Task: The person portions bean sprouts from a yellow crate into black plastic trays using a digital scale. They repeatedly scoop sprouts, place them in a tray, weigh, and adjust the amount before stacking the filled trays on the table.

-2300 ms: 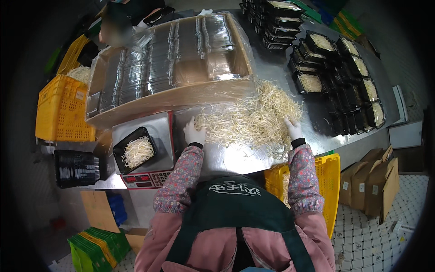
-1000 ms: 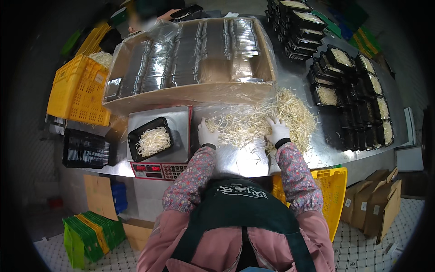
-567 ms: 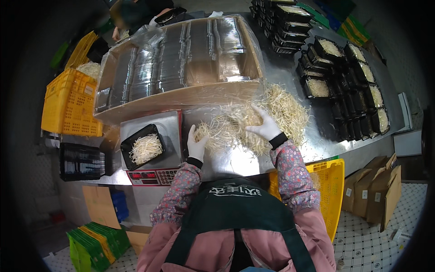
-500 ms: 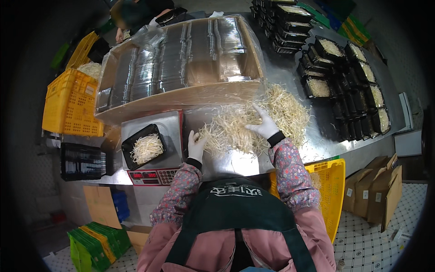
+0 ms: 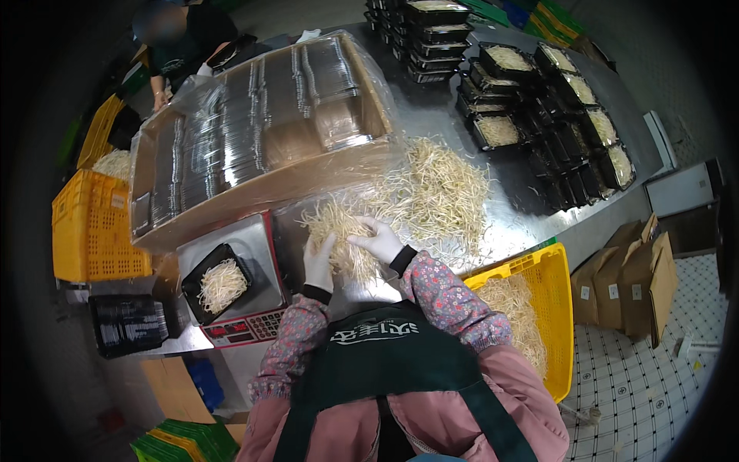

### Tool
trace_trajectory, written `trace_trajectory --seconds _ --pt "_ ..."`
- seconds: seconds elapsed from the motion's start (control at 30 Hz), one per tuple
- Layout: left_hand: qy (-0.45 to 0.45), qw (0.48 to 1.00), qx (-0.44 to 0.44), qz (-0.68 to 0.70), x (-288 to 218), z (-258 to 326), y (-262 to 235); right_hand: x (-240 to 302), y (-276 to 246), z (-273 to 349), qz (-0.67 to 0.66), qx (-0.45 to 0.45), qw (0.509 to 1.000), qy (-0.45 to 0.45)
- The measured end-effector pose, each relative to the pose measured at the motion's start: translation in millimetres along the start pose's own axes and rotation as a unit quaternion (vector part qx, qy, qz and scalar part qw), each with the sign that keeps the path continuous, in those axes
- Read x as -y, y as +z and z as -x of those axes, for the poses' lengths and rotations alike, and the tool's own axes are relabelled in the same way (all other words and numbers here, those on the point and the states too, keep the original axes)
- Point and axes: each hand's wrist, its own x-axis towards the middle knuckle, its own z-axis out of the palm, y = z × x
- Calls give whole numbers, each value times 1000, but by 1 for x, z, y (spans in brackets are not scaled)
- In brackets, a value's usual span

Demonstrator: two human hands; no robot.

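Observation:
Both my hands wear white gloves and close in on a loose bundle of bean sprouts (image 5: 343, 231) at the table's near edge. My left hand (image 5: 319, 266) presses the bundle from the left, its fingers partly hidden by the sprouts. From the right, my right hand (image 5: 377, 240) grips the same bundle, thumb and fingers curled into it. A larger heap of bean sprouts (image 5: 443, 192) spreads on the metal table just beyond. To the left, a black tray (image 5: 239, 260) partly filled with sprouts rests tilted on the scale (image 5: 256, 231), whose red display faces me.
A cardboard box (image 5: 223, 199) of stacked clear lids stands behind the scale. Filled black trays (image 5: 500, 132) are stacked at the right. Yellow crates stand left (image 5: 98, 262) and right (image 5: 556, 331). Empty black trays (image 5: 127, 323) sit at left. A co-worker (image 5: 181, 46) is at the far left.
My right hand has moved left toward my left hand, bringing sprouts together from the heap. Both hands are now around one bundle. The view has shifted, and the co-worker shows more.

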Motion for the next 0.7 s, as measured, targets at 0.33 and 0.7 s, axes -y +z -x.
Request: trace_trajectory --seconds 0.33,0.7 --pt "-97 986 94 100 -4 -11 -14 6 -31 3 -146 75 986 5" --pt "-94 991 -81 54 29 -5 -74 45 -162 -14 344 -193 919 21"
